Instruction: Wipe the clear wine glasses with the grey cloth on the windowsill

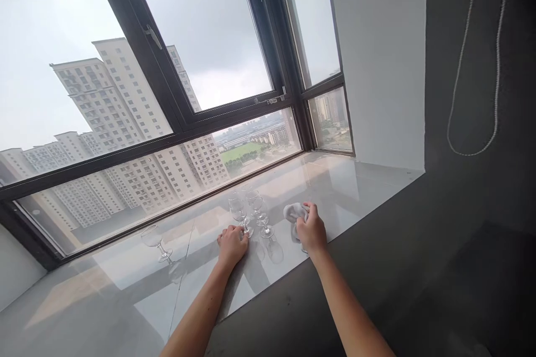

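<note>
Clear stemmed wine glasses stand close together on the glossy window sill. My left hand (pixel 233 244) is closed at the stem and foot of the nearest left wine glass (pixel 238 209), its fingers curled and partly hidden. Beside it stands another wine glass (pixel 260 215), with at least one more behind, overlapping. To the right, my right hand (pixel 312 230) grips a bunched grey-white cloth (pixel 293 211) near the sill's front edge. Whether anything is inside the cloth is hard to see. Farther left, a single wine glass (pixel 153 239) stands apart from the group.
The tiled window sill (pixel 125 301) reflects the light and drops off along its front edge. Dark-framed windows (pixel 180 128) rise behind it, with tall buildings outside. A white wall (pixel 381 67) bounds the right end, and a looped beaded cord (pixel 498 67) hangs farther right.
</note>
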The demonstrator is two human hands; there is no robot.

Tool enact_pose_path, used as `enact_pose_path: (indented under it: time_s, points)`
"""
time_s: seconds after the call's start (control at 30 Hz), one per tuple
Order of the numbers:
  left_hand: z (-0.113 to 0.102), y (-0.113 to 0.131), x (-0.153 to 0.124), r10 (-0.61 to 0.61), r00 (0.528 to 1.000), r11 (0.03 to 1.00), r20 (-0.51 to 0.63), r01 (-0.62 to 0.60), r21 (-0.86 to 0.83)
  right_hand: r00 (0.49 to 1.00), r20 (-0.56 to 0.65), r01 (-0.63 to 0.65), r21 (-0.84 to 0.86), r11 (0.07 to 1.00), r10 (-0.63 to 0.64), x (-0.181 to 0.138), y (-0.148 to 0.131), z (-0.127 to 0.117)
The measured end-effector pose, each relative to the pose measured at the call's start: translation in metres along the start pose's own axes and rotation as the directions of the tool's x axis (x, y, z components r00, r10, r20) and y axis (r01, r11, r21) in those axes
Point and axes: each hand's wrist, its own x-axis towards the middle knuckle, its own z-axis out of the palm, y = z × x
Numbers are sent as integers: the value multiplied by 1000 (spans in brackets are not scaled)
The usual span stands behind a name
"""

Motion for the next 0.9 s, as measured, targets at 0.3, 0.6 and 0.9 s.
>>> enact_pose_path:
  time_s: [0.3,0.6,0.9]
  points:
    - [2,1,0,-35,999,999,25,34,15,999,48,-6,-123,992,12,-4,4,9]
    - [3,0,3,-83,995,997,52,83,7,998,57,16,-93,995,-11,-3,6,12]
    - [-1,2,0,-67,996,998,56,66,19,998,63,21,-101,995,-14,-2,2,11]
